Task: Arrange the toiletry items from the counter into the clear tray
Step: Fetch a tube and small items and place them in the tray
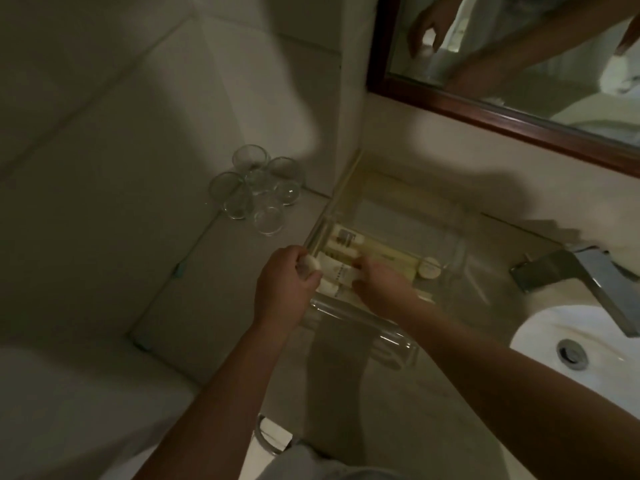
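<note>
A clear tray sits on the counter against the wall below the mirror. Inside it lie several small cream toiletry bottles, long flat packets and a round soap. My left hand hovers at the tray's left edge, its fingers closed around a small white-capped bottle. My right hand reaches into the tray and pinches the end of a white tube. Another small white bottle lies just under my left hand.
Several upturned clear glasses stand in the corner to the tray's left. A chrome tap and white basin lie to the right. A wood-framed mirror hangs above. A ring with white cloth shows near the bottom.
</note>
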Tool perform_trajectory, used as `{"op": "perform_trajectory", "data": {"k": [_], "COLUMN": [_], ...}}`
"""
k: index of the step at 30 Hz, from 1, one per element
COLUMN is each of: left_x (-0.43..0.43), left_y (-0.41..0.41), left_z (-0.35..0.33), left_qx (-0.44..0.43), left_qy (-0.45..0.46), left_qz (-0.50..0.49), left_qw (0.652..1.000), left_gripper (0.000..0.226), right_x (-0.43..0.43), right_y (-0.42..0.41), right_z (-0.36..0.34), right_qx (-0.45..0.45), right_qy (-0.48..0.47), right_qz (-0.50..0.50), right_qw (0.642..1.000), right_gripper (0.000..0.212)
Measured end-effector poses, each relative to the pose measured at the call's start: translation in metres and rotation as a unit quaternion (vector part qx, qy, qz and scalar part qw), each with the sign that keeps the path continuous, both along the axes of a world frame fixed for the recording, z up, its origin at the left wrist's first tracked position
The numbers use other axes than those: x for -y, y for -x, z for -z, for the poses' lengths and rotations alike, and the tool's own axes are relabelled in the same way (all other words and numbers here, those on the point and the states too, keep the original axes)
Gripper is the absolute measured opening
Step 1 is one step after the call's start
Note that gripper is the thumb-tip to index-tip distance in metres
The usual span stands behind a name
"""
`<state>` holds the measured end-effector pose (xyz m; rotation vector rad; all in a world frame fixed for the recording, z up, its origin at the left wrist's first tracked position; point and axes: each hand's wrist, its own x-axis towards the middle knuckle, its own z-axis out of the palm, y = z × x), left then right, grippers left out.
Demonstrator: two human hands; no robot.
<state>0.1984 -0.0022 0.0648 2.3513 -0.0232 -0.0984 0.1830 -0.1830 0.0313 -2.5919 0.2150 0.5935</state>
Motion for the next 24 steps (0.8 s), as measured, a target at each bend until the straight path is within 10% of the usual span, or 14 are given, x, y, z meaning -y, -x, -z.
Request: {"op": "perform_trajectory", "data": {"k": [18, 24], "left_x": [0.041, 0.104], "left_y": [-0.006, 0.000], "left_z": [-0.006, 0.007], "left_qx": [0.012, -0.026], "left_qy": [-0.056, -0.051], "left_qz": [0.071, 0.150], "left_qw": [0.996, 0.987], "left_gripper": [0.039, 0.034], "right_x": [0.008, 0.057], "right_y": [0.023, 0.077], "right_z": [0.002, -0.005], "right_qx": [0.159, 0.193], "right_qy": [0.063, 0.051], "right_qz": [-0.022, 0.133], "right_qw": [0.985, 0.971], "right_gripper": [0.039, 0.030]}}
